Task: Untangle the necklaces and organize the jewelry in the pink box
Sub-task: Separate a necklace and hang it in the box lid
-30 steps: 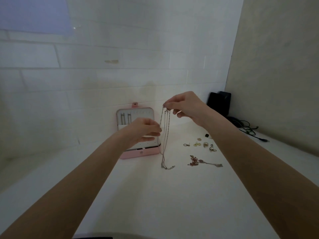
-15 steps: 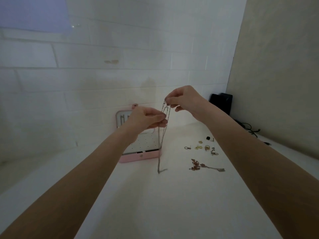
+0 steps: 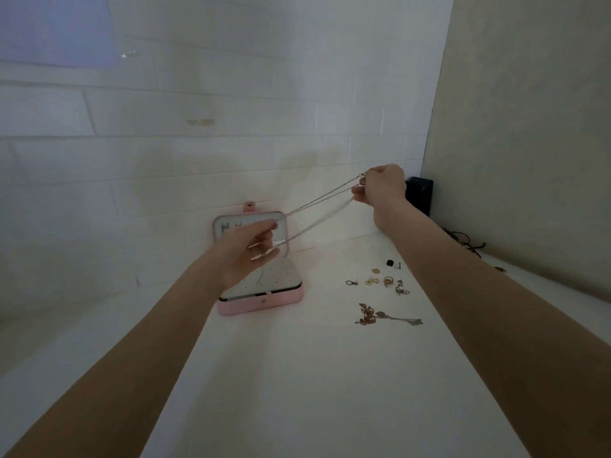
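1. now the silver chains (image 3: 317,208), which hung straight down a second ago with their ends on the table, are stretched taut in the air between both hands.
2. right hand (image 3: 380,186), raised far right, pinches one end; left hand (image 3: 253,251) grips the other end in curled fingers, in front of the open pink box (image 3: 264,300).
3. separate strands show along the span, so the tangle appears to be loosening, though no chain is free or stored yet.
4. small earrings and rings (image 3: 380,280) and a reddish tangled chain (image 3: 373,315) lie on the white table (image 3: 297,391), right of the box.
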The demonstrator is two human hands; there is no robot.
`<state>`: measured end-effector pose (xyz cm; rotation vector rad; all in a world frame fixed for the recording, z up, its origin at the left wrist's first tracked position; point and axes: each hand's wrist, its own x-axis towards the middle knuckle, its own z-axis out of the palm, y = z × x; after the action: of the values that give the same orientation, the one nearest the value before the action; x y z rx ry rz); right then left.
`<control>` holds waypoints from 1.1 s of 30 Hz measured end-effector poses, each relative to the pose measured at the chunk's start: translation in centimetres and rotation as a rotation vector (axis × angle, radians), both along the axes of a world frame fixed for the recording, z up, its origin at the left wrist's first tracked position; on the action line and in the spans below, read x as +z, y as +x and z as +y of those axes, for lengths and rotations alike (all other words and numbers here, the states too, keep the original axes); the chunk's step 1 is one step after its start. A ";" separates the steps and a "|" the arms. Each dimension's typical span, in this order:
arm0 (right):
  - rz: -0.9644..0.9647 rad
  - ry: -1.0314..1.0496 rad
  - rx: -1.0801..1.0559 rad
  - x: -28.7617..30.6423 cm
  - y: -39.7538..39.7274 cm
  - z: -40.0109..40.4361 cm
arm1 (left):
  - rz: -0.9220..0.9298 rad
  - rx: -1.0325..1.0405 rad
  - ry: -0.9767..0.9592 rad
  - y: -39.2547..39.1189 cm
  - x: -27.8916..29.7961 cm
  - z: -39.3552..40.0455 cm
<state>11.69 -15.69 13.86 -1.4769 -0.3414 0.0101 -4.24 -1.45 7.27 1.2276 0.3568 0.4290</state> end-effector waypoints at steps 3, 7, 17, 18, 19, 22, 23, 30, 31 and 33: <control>0.051 -0.069 -0.006 -1.9 0.8 0.1 | -0.177 -0.013 -0.202 -0.1 0.9 0.4; 0.145 -0.314 0.042 -5.5 1.6 0.4 | -0.212 -0.037 -0.148 -0.3 1.8 1.0; 0.187 -0.748 0.282 -10.5 -0.9 1.4 | 0.154 0.294 0.854 0.6 5.0 2.3; 0.136 -0.791 0.310 -10.4 -1.5 1.3 | 0.154 0.300 0.889 0.9 5.2 2.3; 0.101 -0.830 0.335 -10.4 -1.8 1.2 | 0.151 0.296 0.926 1.2 5.4 2.2; 0.099 -0.927 0.424 -10.5 -2.2 1.0 | 0.147 0.246 1.044 1.5 6.1 1.4; 0.106 -0.968 0.450 -10.5 -2.3 0.9 | 0.150 0.222 1.078 1.6 6.4 1.1; 0.116 -0.202 0.705 -6.5 -3.7 2.5 | 0.215 0.075 1.341 2.1 8.1 0.3; 0.160 -0.115 0.819 -5.8 -4.1 3.1 | 0.215 0.077 1.356 2.2 8.3 0.5; 0.189 -0.095 1.010 -5.0 -4.8 4.3 | 0.197 0.108 1.354 2.2 8.8 1.2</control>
<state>6.89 -11.34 8.91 -1.2466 -0.9045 0.9735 -1.99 -0.29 16.03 2.5882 0.2844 0.6740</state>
